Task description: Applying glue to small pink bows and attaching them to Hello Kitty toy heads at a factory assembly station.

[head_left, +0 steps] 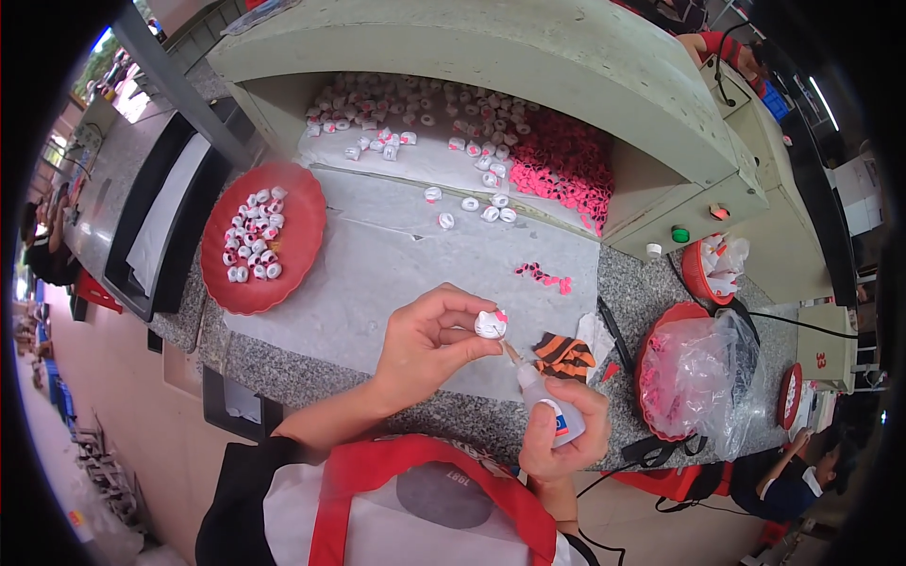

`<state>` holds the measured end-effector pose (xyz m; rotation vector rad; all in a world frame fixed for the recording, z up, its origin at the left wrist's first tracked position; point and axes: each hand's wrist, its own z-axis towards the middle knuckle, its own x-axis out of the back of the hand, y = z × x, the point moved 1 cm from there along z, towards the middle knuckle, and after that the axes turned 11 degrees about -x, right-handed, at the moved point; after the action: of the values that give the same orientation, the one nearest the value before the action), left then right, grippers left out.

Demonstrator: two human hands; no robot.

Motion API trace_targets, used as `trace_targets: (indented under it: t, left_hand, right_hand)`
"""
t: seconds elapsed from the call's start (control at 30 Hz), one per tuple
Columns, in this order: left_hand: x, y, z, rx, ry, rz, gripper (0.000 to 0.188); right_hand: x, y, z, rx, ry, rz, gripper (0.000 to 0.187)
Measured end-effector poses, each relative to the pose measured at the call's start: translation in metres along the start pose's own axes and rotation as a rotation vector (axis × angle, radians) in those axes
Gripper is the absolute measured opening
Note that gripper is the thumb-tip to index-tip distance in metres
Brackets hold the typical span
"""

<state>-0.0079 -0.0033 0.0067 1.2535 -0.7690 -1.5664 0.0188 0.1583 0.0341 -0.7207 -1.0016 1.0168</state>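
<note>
Between the thumb and fingers of my left hand [432, 341] is a small white cat-head figure [491, 324] with a pink bow spot on it. My right hand [572, 436] is wrapped round a clear glue bottle [540, 394] with a blue and white label. The bottle's thin nozzle points up at the figure's lower right side; whether the tip touches it I cannot tell. Just beyond my hands, small pink-and-black pieces [545, 277] lie in a short row on the white paper [377, 274]. A striped orange-and-black cloth [564, 356] lies beside the bottle.
A red scalloped tray [308, 247] with several white figures stands at left. The oven-like cabinet [491, 57] at the back holds many figures and a pink heap [559, 162]. At right are a red bowl [692, 275] and a plastic bag [703, 373] in a red tray. Other people sit nearby.
</note>
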Motion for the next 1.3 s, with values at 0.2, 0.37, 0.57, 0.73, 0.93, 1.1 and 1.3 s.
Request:
trace_targets:
  t: [0.2, 0.37, 0.57, 0.73, 0.93, 1.1, 1.3]
  left_hand:
    - [0.002, 0.003, 0.001, 0.006, -0.027, 0.020, 0.029]
    - [0.003, 0.004, 0.000, -0.006, -0.023, 0.092, 0.027]
    - [0.001, 0.005, 0.000, 0.048, -0.013, 0.006, 0.028]
    - [0.003, 0.005, 0.004, 0.203, 0.010, -0.077, 0.031]
    - [0.005, 0.002, 0.005, 0.265, 0.005, -0.106, 0.032]
    - [0.004, 0.004, 0.006, 0.292, -0.004, -0.097, 0.032]
    - [0.004, 0.005, 0.006, 0.295, -0.009, -0.100, 0.032]
  right_hand:
    - [-0.003, 0.002, 0.008, 0.182, -0.016, 0.017, 0.023]
    - [0.002, -0.007, 0.012, 0.164, -0.091, 0.008, 0.022]
    - [0.005, -0.005, 0.011, 0.137, -0.041, -0.025, 0.021]
    - [0.007, -0.002, 0.009, 0.159, -0.037, 0.010, 0.022]
    - [0.007, -0.003, 0.013, 0.192, -0.045, -0.011, 0.023]
    - [0.007, -0.002, 0.013, 0.189, -0.042, 0.019, 0.022]
    - [0.007, -0.003, 0.015, 0.212, -0.040, 0.020, 0.022]
